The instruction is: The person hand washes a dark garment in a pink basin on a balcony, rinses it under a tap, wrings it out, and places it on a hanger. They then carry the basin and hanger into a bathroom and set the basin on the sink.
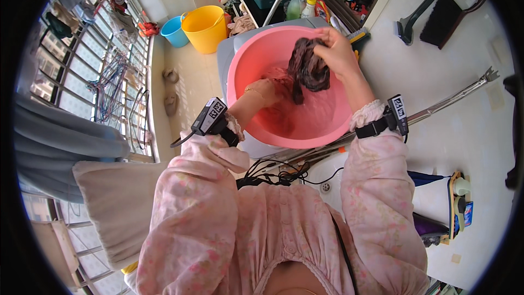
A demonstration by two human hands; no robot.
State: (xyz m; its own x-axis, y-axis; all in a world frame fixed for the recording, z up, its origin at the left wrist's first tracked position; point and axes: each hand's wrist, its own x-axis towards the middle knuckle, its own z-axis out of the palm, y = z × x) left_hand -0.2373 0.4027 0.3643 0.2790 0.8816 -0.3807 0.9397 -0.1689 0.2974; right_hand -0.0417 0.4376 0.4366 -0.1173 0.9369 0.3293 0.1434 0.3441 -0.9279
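Note:
A round pink plastic basin [258, 51] stands on a grey appliance top [226, 49] and holds water. Near its right rim, my right hand [337, 51] grips a wet, dark brown cloth [310, 63], bunched up above the water. One narrow end of the cloth hangs down toward the surface. My left hand [264, 92] reaches into the basin at its middle left, fingers down in the water. More dark fabric [280, 77] shows beside those fingers. The fingertips are under water, so whether they hold the fabric is hidden.
Yellow [204, 28] and blue buckets [175, 32] stand on the floor beyond the basin. Bottles [294, 8] and a shelf with dark green bins [266, 2] sit behind it. Black cables [282, 172] lie in front. Brushes [438, 20] hang on the right wall.

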